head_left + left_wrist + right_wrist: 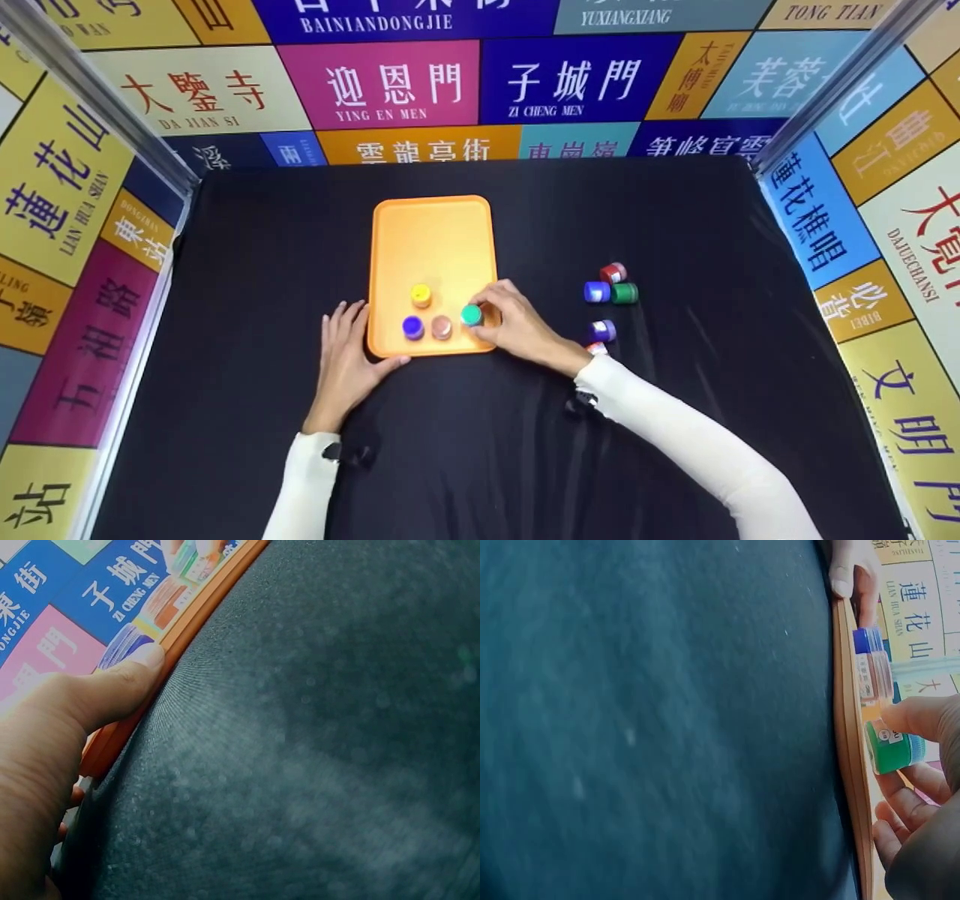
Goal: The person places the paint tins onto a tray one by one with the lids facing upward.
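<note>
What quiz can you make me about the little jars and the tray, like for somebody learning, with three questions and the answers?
1. What colour is the jar in the right grip?
2. True or false: the yellow jar is on the orange tray.
3. What does the left grip touch?
a) a red jar
b) the orange tray
c) the yellow jar

Key: 1. Green. 2. True. 3. b.
</note>
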{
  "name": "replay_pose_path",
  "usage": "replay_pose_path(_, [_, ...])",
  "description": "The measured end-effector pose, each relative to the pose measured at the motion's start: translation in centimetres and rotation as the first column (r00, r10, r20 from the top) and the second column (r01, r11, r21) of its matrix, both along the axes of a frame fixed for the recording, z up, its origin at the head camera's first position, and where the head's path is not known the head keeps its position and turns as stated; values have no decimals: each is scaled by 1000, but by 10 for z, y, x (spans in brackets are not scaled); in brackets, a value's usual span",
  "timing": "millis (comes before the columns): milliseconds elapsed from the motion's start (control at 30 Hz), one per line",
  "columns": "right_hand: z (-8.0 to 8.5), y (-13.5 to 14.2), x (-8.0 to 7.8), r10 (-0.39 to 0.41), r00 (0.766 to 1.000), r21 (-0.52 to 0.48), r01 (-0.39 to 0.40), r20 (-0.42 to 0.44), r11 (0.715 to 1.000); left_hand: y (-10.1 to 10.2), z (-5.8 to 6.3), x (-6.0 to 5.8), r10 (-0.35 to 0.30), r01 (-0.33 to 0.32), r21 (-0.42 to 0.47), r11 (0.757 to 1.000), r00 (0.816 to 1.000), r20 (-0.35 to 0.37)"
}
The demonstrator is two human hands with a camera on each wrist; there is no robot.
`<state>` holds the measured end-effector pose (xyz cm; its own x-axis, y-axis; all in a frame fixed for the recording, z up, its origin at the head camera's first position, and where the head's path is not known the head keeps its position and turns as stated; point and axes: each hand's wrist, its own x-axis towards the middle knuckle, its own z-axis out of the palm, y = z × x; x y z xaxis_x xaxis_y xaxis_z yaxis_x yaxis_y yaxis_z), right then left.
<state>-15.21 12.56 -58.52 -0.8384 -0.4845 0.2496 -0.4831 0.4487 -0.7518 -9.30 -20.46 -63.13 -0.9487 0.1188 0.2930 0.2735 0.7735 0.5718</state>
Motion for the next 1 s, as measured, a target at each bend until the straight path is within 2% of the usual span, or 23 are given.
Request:
replay_pose_path(433, [-6,-13,4,35,998,13,-36,42,999,1,0,1,-3,3,10,1000,1000,-2])
replay_pose_path(733, [-6,-10,4,40,999,2,-40,-4,999,1,2,1,0,0,3,1000,1000,14])
replay_pose_path(1000, [-8,-7,3,44,998,36,-42,-45,998,0,1,1,2,-3,8,1000,999,40])
